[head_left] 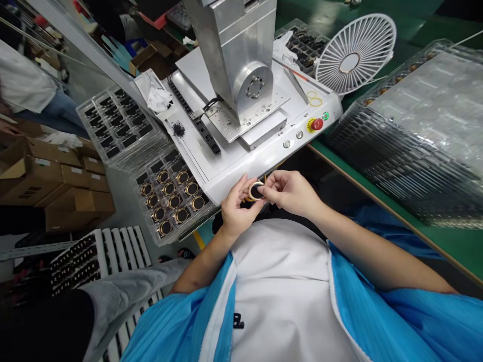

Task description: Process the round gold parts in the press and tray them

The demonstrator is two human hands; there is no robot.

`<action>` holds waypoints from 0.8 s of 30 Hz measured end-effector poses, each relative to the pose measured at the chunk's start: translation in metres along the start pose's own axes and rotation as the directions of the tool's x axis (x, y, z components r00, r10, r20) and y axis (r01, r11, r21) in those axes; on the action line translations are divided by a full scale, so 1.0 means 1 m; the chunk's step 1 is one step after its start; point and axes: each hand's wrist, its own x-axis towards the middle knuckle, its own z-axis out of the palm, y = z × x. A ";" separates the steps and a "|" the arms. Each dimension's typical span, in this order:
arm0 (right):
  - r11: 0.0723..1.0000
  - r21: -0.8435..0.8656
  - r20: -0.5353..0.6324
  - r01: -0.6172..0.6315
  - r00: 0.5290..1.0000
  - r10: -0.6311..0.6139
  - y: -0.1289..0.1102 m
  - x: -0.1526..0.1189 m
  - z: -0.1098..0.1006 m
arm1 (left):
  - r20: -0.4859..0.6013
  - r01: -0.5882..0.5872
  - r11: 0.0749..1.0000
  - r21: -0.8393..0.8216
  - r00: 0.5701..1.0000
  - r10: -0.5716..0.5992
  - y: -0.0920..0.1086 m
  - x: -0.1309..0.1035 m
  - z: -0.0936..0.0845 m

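In front of my body I hold a round gold-rimmed watch case [256, 190] with a dark face. My left hand [239, 208] is closed round its left edge, thumb below and fingers above. The fingers of my right hand [292, 193] are pinched at its right side, with the fingertips touching the dark face. Whether they also hold some small part is hidden. To the left, a clear tray [153, 236] carries several similar gold-rimmed pieces in its compartments. Just beyond my hands is the front edge of a white machine [241, 171].
The machine bears a metal column [241, 60], a red stop button [317, 123], tweezers [296, 85] and a black pile of bits [178, 129]. A white fan [356, 53] and stacked clear trays [422, 136] stand right. Another person's leg [132, 289] is at lower left.
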 end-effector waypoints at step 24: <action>0.699 -0.122 -0.959 -0.704 -0.098 -0.266 0.098 -0.209 -0.281 | 0.176 0.025 1.000 -0.013 0.984 -0.023 -0.037 0.018 0.009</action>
